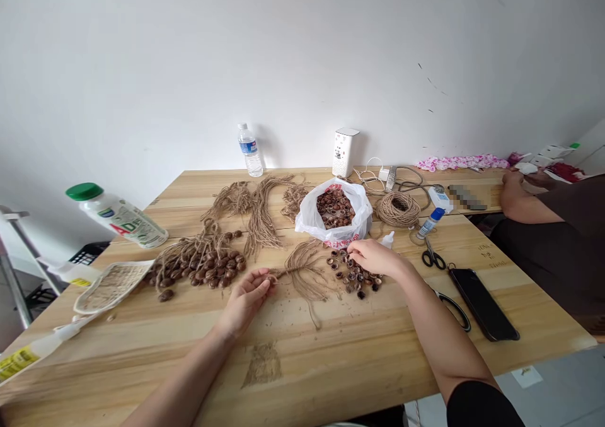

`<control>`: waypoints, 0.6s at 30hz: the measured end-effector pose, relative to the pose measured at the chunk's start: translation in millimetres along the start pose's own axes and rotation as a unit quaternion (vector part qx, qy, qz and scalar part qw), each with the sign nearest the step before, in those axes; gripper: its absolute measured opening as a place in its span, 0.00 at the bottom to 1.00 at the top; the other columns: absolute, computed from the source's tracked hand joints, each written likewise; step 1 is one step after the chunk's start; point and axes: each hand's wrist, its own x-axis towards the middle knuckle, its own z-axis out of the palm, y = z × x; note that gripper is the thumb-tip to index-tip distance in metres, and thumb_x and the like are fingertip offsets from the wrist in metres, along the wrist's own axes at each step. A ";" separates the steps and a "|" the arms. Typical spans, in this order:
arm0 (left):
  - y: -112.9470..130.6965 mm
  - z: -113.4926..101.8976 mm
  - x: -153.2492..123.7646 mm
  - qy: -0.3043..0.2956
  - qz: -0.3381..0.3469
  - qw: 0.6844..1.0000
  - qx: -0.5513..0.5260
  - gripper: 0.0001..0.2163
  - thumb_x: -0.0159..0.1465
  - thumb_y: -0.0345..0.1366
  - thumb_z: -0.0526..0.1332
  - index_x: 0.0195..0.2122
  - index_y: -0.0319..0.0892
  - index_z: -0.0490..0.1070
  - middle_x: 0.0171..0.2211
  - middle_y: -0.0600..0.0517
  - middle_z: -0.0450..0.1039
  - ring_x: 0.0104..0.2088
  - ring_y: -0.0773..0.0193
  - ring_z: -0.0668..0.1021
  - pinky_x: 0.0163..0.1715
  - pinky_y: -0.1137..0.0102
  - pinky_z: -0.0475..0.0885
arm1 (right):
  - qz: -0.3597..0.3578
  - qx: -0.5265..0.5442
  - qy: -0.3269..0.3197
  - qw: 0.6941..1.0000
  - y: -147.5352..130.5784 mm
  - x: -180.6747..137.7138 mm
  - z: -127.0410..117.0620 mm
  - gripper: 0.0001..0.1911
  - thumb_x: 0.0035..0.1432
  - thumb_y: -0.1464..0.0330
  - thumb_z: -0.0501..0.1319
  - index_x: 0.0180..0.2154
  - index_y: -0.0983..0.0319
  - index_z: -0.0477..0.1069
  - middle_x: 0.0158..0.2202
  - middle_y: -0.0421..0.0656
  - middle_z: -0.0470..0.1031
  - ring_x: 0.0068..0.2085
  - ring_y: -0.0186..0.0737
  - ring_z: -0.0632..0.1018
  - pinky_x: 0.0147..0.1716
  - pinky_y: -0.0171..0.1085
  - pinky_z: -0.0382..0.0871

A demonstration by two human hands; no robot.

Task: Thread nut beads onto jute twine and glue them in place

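Left forearm (186,376): bare, reaching forward and inward from the lower edge of the view.
Left hand (248,293): fingers curled, thumb and index finger drawn together in a pinch.
Right sleeve (482,405): black, ending near the elbow.
Right forearm (435,316): bare, slanting forward and inward.
Right hand (371,255): back uppermost, fingers bent downward, fingertips hard to make out.
Spacing: the hands are well apart, the right slightly farther forward.

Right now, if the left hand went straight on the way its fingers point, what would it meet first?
Probably the twine bundle, fanning out just ahead of the left hand's fingertips; whether they already touch it is unclear.
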 end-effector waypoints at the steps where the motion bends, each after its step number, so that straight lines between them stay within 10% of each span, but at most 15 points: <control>1: -1.4 0.5 -0.1 -0.001 0.003 1.000 -0.004 0.18 0.47 0.32 0.70 0.39 0.40 0.67 0.31 0.50 0.75 0.30 0.68 0.74 0.31 0.73 0.69 | -0.004 -0.005 -0.003 1.000 -1.5 0.8 1.5 0.07 0.60 0.71 0.53 0.34 0.62 0.70 0.31 0.43 0.75 0.30 0.37 0.72 0.29 0.32 0.58; 18: -7.6 10.1 -2.9 -0.037 -0.018 0.996 -0.083 0.16 0.50 0.26 0.66 0.30 0.43 0.56 0.31 0.50 0.74 0.32 0.65 0.76 0.31 0.72 0.69 | -0.032 -0.021 -0.037 0.999 -22.8 3.0 7.1 0.10 0.59 0.71 0.53 0.36 0.62 0.72 0.35 0.44 0.77 0.35 0.39 0.75 0.30 0.31 0.59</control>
